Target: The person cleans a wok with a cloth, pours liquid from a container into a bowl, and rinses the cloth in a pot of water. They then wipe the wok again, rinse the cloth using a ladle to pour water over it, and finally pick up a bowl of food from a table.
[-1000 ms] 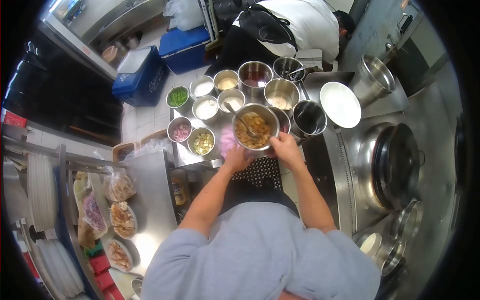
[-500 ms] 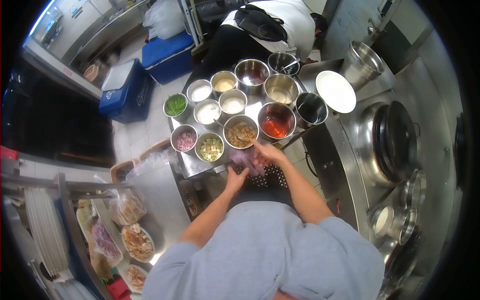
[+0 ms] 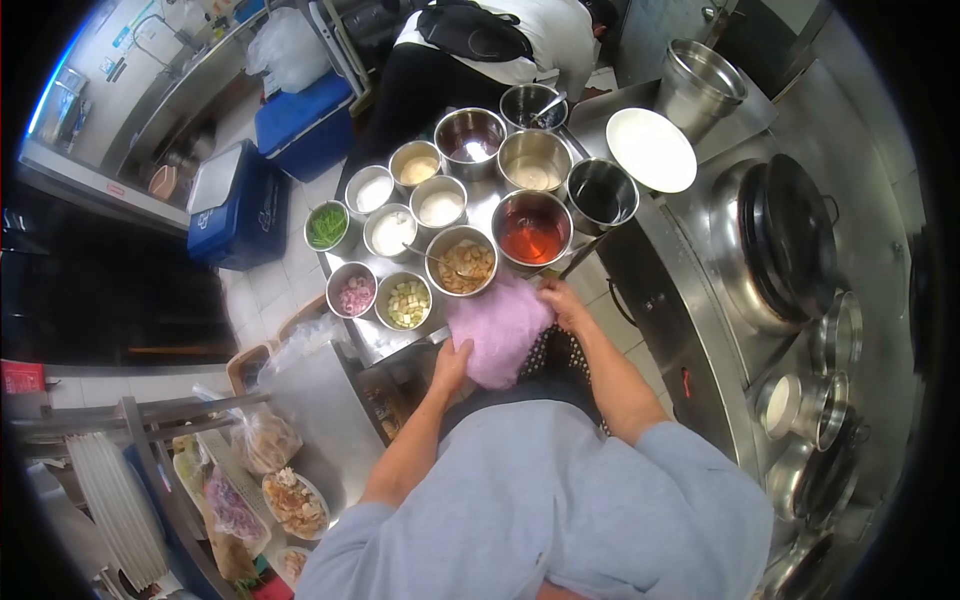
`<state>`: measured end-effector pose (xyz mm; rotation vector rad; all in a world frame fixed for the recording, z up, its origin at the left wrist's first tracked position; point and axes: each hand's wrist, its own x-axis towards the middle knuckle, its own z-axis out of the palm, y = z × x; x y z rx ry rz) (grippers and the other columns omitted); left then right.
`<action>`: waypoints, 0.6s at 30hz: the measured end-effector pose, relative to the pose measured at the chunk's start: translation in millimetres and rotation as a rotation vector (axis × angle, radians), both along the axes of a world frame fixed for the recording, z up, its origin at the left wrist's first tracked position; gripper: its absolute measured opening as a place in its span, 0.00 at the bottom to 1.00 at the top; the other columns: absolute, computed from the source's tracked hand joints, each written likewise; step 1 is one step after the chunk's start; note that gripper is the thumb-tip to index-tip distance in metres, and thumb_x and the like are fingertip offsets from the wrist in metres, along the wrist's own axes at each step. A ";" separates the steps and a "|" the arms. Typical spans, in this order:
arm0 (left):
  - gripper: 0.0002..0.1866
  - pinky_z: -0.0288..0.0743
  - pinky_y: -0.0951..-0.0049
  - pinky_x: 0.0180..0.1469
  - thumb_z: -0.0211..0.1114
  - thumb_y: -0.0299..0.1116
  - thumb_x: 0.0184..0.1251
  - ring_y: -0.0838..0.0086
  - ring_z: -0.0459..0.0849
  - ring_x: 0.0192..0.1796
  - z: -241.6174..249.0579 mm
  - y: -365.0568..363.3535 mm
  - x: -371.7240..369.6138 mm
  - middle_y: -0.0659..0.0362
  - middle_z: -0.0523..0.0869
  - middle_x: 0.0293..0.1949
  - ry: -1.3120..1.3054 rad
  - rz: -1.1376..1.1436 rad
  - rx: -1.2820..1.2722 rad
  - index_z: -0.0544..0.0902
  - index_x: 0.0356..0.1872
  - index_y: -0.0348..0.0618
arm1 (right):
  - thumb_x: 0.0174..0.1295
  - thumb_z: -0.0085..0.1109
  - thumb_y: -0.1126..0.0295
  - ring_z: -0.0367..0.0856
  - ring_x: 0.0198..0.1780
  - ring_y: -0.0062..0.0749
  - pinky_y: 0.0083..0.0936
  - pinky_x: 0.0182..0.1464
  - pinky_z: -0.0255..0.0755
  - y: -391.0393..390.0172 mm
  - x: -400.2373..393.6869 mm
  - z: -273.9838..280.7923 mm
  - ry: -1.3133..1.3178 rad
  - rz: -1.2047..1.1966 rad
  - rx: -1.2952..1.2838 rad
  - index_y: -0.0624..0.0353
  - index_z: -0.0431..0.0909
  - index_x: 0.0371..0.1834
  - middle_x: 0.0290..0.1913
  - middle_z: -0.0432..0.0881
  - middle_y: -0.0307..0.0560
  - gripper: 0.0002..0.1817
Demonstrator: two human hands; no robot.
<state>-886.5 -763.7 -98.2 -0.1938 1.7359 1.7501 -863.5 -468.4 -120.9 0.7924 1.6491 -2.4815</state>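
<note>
A pink cloth (image 3: 498, 330), soft and rumpled, is spread between my two hands in front of my waist. My left hand (image 3: 455, 366) grips its lower left edge, while my right hand (image 3: 566, 306) pinches it at the upper right. Just beyond the cloth stands a steel pot of brown chunks (image 3: 460, 262) with a spoon in it. Beside that are a pot of red liquid (image 3: 532, 230) and a pot of pale green cubes (image 3: 405, 301). The fingertips of both hands are partly hidden by the cloth's folds.
More steel pots crowd the metal table (image 3: 385, 340), including chopped greens (image 3: 326, 227) and sliced pink onion (image 3: 352, 292). A white plate (image 3: 651, 150) lies at right, near a large lidded pot (image 3: 790, 240). Another person (image 3: 500, 50) bends over behind the table. Blue coolers (image 3: 238, 205) stand left.
The cloth, bunched and blurred before, is now spread wide. My hands have moved apart, and the whole view has shifted slightly.
</note>
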 end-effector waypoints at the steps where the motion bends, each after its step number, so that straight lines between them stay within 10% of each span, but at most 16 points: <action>1: 0.23 0.73 0.69 0.54 0.60 0.39 0.67 0.68 0.82 0.50 4.6 -0.7 4.2 0.52 0.85 0.49 0.036 -0.034 -0.036 0.77 0.57 0.31 | 0.51 0.64 0.71 0.79 0.42 0.29 0.27 0.40 0.74 -3.4 4.0 9.1 -0.087 0.070 -0.093 0.69 0.77 0.49 0.42 0.81 0.45 0.21; 4: 0.26 0.72 0.67 0.57 0.61 0.43 0.66 0.64 0.82 0.54 32.0 -2.9 7.2 0.47 0.84 0.52 0.081 -0.222 -0.286 0.76 0.59 0.33 | 0.53 0.66 0.66 0.81 0.47 0.32 0.28 0.45 0.76 9.0 2.6 29.3 -0.339 0.481 0.101 0.70 0.76 0.58 0.53 0.81 0.53 0.29; 11: 0.26 0.72 0.60 0.59 0.62 0.45 0.64 0.53 0.81 0.56 18.6 -14.3 25.9 0.45 0.85 0.47 0.465 -0.512 -0.938 0.77 0.57 0.36 | 0.48 0.68 0.59 0.77 0.56 0.53 0.38 0.59 0.72 26.6 26.3 -2.2 -0.357 0.395 0.967 0.64 0.79 0.49 0.53 0.79 0.63 0.26; 18: 0.20 0.77 0.56 0.51 0.63 0.42 0.64 0.53 0.84 0.49 100.7 14.3 -21.2 0.45 0.85 0.44 0.618 -1.019 -0.318 0.79 0.53 0.42 | 0.56 0.59 0.62 0.84 0.45 0.52 0.41 0.49 0.75 22.5 227.6 59.4 -0.649 0.462 0.864 0.64 0.81 0.42 0.39 0.84 0.65 0.17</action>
